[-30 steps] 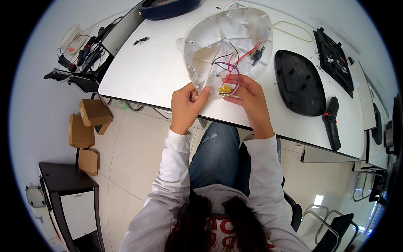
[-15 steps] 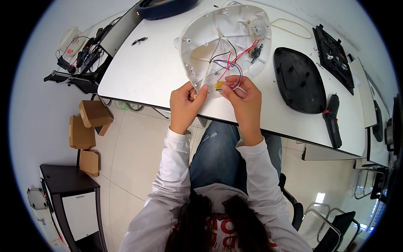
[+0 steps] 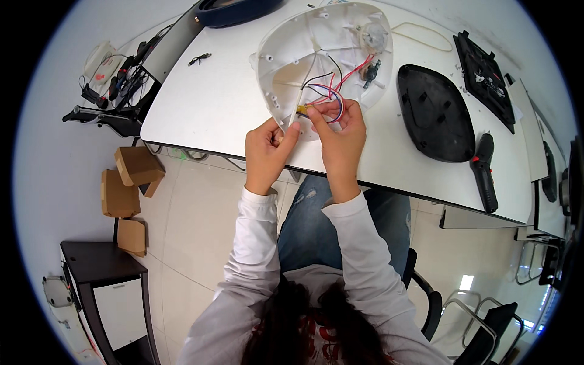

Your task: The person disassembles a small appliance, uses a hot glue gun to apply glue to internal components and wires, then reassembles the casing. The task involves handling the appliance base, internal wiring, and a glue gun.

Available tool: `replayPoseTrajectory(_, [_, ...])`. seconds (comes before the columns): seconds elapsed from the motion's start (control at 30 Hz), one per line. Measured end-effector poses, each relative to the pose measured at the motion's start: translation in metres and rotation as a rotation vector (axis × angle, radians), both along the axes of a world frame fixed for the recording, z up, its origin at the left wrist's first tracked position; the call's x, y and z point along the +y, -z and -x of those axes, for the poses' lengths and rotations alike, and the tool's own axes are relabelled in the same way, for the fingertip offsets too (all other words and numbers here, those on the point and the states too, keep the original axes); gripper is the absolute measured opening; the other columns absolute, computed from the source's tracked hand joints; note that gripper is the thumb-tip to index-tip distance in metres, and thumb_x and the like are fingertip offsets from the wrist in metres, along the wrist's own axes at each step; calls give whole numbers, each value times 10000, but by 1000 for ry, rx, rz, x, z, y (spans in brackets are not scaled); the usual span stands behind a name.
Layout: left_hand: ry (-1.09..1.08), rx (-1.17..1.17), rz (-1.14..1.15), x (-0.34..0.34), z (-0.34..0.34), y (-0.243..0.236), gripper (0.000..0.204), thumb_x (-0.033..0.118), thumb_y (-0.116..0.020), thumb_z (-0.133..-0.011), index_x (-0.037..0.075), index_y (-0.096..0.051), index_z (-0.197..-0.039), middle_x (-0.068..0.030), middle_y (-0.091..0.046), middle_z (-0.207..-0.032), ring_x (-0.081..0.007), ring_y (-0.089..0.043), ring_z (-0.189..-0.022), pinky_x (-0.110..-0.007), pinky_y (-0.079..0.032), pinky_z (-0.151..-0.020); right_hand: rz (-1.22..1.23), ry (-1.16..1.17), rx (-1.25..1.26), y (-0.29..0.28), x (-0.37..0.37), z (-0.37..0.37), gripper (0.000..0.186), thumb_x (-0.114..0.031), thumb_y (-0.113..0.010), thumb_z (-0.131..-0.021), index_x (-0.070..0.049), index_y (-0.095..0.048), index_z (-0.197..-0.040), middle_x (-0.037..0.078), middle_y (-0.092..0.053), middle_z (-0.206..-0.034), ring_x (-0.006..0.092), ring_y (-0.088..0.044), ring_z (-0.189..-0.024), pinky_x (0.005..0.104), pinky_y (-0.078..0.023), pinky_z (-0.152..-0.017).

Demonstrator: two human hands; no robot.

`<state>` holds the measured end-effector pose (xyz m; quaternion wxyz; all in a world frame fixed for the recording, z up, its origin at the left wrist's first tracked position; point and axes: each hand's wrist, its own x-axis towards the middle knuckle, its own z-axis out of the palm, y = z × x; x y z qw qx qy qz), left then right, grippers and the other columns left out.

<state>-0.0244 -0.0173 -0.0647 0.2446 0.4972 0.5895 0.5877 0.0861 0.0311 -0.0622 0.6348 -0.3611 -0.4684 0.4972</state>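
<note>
A white plastic housing (image 3: pixel 286 45) lies with its hollow side up at the table's front edge. Inside it are a clear round part (image 3: pixel 372 38), a small dark component (image 3: pixel 370 73) and red, black, blue and white wires (image 3: pixel 340 84). My left hand (image 3: pixel 267 149) is closed on the housing's near left rim, its thumb lying along a white cable (image 3: pixel 293 111). Pinched between the fingers of my right hand (image 3: pixel 337 137) is a small yellow circuit board (image 3: pixel 302 109) with wires attached. The board is beside the white cable, partly hidden by the fingertips.
On the right lie a black oval cover (image 3: pixel 435 115), a cordless screwdriver (image 3: pixel 483 173) and an open black tool case (image 3: pixel 485 82) with small screws nearby. A dark blue round object (image 3: pixel 237 12) stands at the back. A short black cable (image 3: pixel 199 59) is on the left.
My right hand has moved left and slightly away from me, bringing the yellow board up beside the white cable. The left hand has stayed nearly in place on the rim.
</note>
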Motion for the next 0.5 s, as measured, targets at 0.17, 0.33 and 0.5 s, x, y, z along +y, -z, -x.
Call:
replayPoseTrajectory(0.17, [9, -2, 3, 0, 2, 2, 246, 170, -678, -834, -3, -573, -694, 73, -311, -501, -28, -253, -491, -244, -192, -442, 109, -39, -158, -15, -4, -10, 337, -53, -745, -738, -4, -480, -940, 56, -664, -783, 126, -634, -783, 252, -492, -674])
replayPoseTrajectory(0.33, [10, -21, -9, 0, 0, 0, 264, 172, -678, -835, -2, -556, -678, 74, -310, -503, -28, -251, -495, -243, -193, -444, -230, 427, -541, -12, -6, -3, 401, -90, -769, -712, -13, -474, -973, 69, -559, -940, 186, -587, -821, 307, -495, -632])
replayPoseTrajectory(0.5, [3, -8, -9, -1, 1, 0, 274, 169, -675, -837, 2, -544, -662, 76, -307, -509, -28, -249, -499, -242, -191, -445, -425, 296, -629, -11, -1, -11, 278, -108, -762, -702, -88, -583, -913, 45, -483, -987, 210, -533, -859, 345, -475, -652])
